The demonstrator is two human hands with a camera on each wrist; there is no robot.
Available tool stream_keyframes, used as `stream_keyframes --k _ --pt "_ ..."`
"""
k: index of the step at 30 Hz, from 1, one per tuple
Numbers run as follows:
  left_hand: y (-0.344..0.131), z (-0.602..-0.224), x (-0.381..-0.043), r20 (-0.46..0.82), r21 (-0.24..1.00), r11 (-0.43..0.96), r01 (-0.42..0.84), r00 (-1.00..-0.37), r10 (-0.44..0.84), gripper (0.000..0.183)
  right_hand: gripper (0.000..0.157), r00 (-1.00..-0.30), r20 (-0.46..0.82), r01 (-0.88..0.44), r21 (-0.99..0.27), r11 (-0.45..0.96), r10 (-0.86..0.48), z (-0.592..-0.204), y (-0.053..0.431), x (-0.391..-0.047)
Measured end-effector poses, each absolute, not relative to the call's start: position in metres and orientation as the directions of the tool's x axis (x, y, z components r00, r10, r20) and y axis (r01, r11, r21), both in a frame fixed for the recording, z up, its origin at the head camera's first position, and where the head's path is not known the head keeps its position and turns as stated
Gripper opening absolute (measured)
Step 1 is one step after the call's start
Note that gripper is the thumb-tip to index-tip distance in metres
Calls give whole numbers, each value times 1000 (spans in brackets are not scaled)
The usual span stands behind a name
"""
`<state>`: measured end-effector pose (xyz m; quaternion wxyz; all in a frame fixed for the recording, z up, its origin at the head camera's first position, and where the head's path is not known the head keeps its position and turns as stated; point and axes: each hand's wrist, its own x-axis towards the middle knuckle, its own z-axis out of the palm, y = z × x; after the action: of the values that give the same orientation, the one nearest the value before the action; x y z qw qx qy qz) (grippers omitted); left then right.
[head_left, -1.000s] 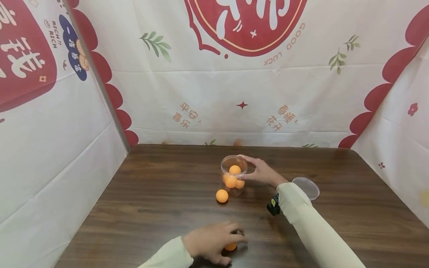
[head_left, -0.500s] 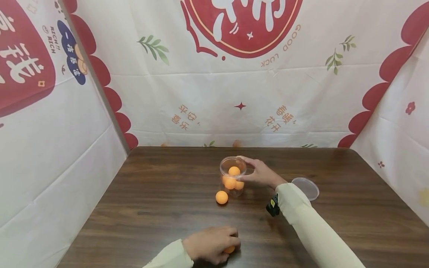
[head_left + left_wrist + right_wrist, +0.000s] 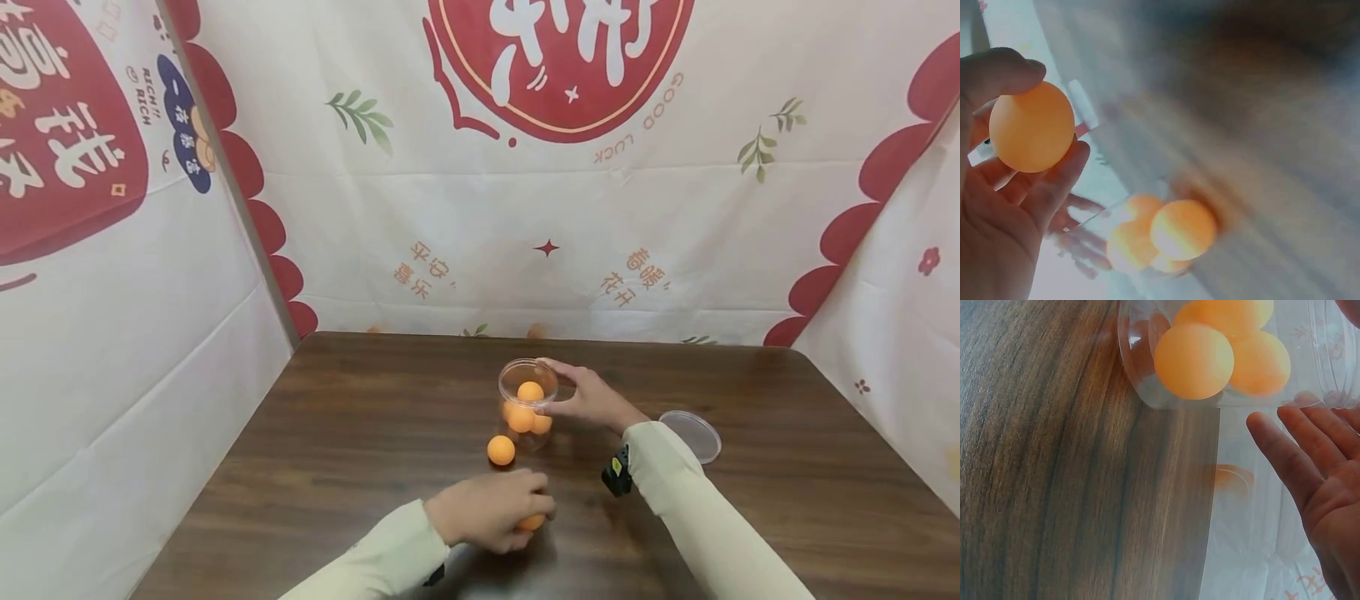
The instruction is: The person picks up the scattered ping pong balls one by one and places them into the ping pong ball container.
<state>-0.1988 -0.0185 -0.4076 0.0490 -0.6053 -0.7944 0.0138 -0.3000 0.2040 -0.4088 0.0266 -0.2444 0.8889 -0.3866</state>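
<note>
Between the thumb and fingers of my left hand is an orange ping-pong ball, lifted off the table in the head view. My right hand grips a clear plastic jar near its rim, thumb on the near side and fingers behind. The jar stands upright without a lid. Several orange ping-pong balls are piled inside it. One loose ping-pong ball lies on the table just in front of the jar, nearer to me.
A clear round lid lies flat on the brown wooden table, right of the jar beyond my right forearm. Printed white cloth hangs behind the table and along both sides.
My left hand has closed its fingers round the ball near the front and carried it up and forward, toward the jar. My right hand keeps its hold on the jar.
</note>
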Motion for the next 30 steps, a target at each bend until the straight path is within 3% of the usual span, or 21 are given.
stream_keyframes --k 7,16,20,22,27,30 --pt "-14 -378 -216 122 -129 295 947 -281 952 26 77 -851 181 -465 -694 550 -492 -412 202 -300" --pt "-12 -342 -250 260 -47 355 934 -331 907 20 72 -838 184 -482 -693 537 -514 -409 205 -301" --pt "-4 -331 -268 249 43 390 920 -388 887 15 65 -835 190 -488 -689 536 -517 -408 210 -299" --pt "-2 -328 -276 215 74 440 895 -445 869 15 63 -839 178 -473 -704 530 -514 -408 210 -299" --pt "2 -324 -293 137 106 544 833 -554 821 26 74 -856 143 -432 -727 534 -498 -408 206 -301" --pt "3 -325 -300 122 128 563 816 -576 808 28 77 -860 143 -425 -732 532 -490 -407 204 -301"
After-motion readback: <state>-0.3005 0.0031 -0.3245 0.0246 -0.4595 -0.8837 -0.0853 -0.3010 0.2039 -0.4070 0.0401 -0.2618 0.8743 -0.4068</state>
